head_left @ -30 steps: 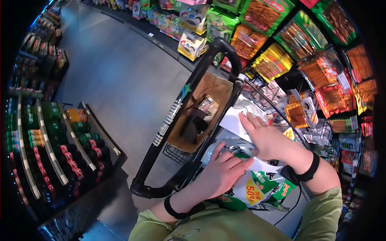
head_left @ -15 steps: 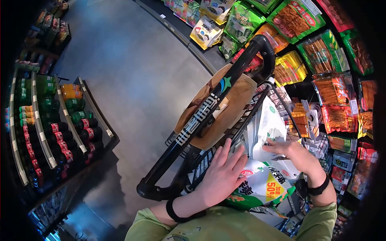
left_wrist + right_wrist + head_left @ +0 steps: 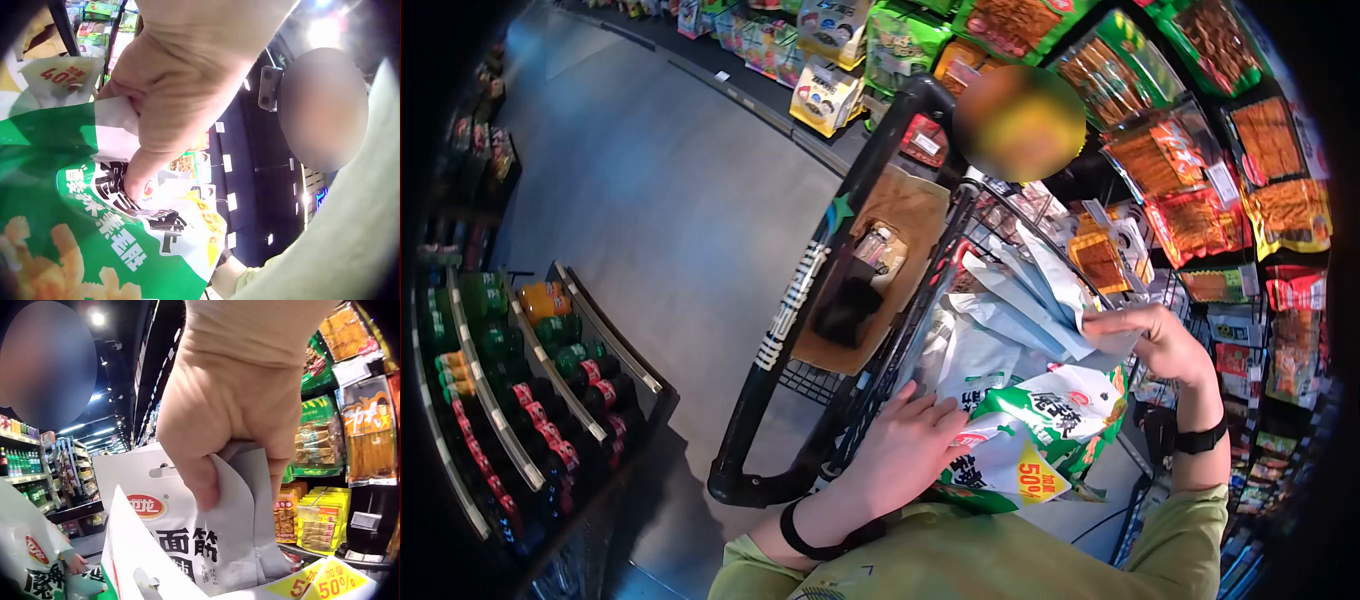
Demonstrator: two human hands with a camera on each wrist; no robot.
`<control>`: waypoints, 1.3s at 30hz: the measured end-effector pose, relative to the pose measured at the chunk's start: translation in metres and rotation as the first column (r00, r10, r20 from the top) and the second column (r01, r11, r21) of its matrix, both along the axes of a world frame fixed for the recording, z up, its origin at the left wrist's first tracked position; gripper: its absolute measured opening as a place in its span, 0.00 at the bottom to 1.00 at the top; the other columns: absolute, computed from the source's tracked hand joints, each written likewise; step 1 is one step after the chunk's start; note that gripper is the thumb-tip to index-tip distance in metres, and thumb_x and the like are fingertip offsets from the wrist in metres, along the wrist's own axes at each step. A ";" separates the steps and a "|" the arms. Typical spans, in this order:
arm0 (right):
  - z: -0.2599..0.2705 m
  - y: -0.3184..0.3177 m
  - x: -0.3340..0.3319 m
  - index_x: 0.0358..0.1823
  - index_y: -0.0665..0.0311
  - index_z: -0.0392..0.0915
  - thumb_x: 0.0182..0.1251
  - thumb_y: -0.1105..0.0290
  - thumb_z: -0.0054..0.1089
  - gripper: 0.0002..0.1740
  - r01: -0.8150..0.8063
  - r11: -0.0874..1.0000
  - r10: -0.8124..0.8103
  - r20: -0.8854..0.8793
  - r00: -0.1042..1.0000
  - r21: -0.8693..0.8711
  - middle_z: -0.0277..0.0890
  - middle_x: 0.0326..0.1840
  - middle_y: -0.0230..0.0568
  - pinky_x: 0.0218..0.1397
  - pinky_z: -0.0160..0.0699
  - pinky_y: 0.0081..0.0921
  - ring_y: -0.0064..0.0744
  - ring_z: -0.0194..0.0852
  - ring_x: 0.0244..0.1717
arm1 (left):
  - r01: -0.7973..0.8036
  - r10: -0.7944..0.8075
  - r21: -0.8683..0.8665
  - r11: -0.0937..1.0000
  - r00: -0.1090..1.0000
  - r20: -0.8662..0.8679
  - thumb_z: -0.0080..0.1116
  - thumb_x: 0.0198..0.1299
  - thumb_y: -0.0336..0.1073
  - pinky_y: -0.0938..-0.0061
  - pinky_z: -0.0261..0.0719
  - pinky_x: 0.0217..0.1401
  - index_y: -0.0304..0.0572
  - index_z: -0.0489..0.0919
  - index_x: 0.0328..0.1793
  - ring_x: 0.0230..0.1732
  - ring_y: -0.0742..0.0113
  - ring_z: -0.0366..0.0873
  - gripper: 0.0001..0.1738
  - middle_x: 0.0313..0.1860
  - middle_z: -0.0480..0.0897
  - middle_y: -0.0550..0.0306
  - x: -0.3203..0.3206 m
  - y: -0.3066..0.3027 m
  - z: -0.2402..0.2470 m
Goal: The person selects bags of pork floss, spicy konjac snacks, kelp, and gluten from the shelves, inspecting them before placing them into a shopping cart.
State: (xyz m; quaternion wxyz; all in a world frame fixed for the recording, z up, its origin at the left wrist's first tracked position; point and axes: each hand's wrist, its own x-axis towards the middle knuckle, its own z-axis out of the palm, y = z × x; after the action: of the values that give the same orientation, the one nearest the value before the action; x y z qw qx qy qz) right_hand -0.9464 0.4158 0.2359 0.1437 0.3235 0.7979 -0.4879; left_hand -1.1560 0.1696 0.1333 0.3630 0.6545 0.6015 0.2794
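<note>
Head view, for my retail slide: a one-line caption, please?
Right hand pinches white packets over the cart; left hand grips a green snack bag.

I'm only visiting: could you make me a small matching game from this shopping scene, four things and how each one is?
Things:
1 left hand
2 right hand
3 soda bottles
4 cart handle

States:
A black with white lettering
B grips white packets
C lined up in rows
D holds green snack bag

Pairs: 1-D, 2-B, 3-C, 4-A
</note>
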 end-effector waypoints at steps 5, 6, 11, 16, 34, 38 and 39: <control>-0.006 0.004 0.014 0.53 0.67 0.77 0.45 0.92 0.43 0.31 0.008 0.998 0.001 -0.130 0.991 0.069 0.78 0.54 0.46 0.65 0.67 0.31 0.41 0.73 0.60 | 0.032 -0.034 0.033 0.999 0.997 0.074 0.63 0.54 0.40 0.54 0.72 0.57 0.41 0.75 0.44 0.47 0.53 0.78 0.16 0.46 0.80 0.53 0.013 0.006 0.004; -0.003 0.004 0.009 0.52 0.67 0.77 0.46 0.92 0.43 0.30 0.002 0.996 0.009 -0.126 0.992 0.084 0.78 0.54 0.45 0.64 0.68 0.31 0.40 0.73 0.59 | 0.033 -0.036 0.027 0.999 0.995 0.089 0.63 0.54 0.40 0.53 0.72 0.57 0.40 0.75 0.44 0.46 0.52 0.78 0.16 0.45 0.80 0.53 0.014 0.007 0.004; -0.004 0.000 -0.012 0.53 0.63 0.77 0.46 0.88 0.47 0.30 -0.244 0.961 0.251 -0.039 0.967 0.134 0.77 0.54 0.46 0.59 0.72 0.33 0.45 0.75 0.56 | 0.052 -0.052 0.003 0.999 0.995 0.088 0.64 0.54 0.40 0.50 0.72 0.57 0.40 0.76 0.47 0.47 0.49 0.79 0.18 0.47 0.81 0.49 0.018 0.011 0.011; -0.019 -0.005 -0.035 0.54 0.62 0.77 0.52 0.80 0.51 0.24 -0.342 0.939 0.344 -0.066 0.937 0.043 0.79 0.46 0.51 0.53 0.73 0.36 0.50 0.76 0.49 | 0.067 -0.066 -0.012 0.998 0.997 0.045 0.67 0.51 0.40 0.53 0.73 0.54 0.36 0.76 0.49 0.44 0.47 0.79 0.22 0.45 0.81 0.47 0.020 0.013 0.019; 0.027 -0.131 0.272 0.61 0.69 0.67 0.71 0.64 0.49 0.22 0.832 0.493 -0.778 -0.301 0.552 0.253 0.73 0.54 0.39 0.60 0.66 0.26 0.28 0.69 0.56 | -0.202 0.292 0.263 0.943 0.882 -0.370 0.70 0.46 0.43 0.42 0.43 0.72 0.41 0.57 0.73 0.74 0.30 0.40 0.48 0.74 0.48 0.35 0.029 0.012 0.008; -0.022 -0.237 0.355 0.48 0.71 0.75 0.66 0.74 0.47 0.13 0.897 0.289 -0.928 -0.133 0.349 0.334 0.78 0.43 0.41 0.57 0.70 0.27 0.29 0.74 0.48 | -0.191 0.323 0.337 0.922 0.860 -0.394 0.68 0.48 0.41 0.45 0.43 0.72 0.40 0.58 0.72 0.74 0.32 0.40 0.46 0.74 0.48 0.35 0.044 0.010 0.020; -0.039 -0.260 0.361 0.46 0.72 0.75 0.65 0.75 0.47 0.12 0.936 0.235 -0.955 -0.118 0.272 0.261 0.78 0.40 0.41 0.55 0.71 0.27 0.29 0.74 0.46 | -0.199 0.335 0.343 0.918 0.853 -0.400 0.68 0.48 0.39 0.46 0.44 0.72 0.39 0.59 0.72 0.75 0.33 0.42 0.44 0.74 0.49 0.35 0.051 0.008 0.027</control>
State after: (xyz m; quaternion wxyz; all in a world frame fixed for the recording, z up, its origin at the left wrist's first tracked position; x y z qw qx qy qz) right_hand -0.5851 0.1557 0.1967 -0.2002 0.7708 0.4954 -0.3468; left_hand -1.1050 0.1772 0.1603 0.0710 0.6561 0.7074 0.2531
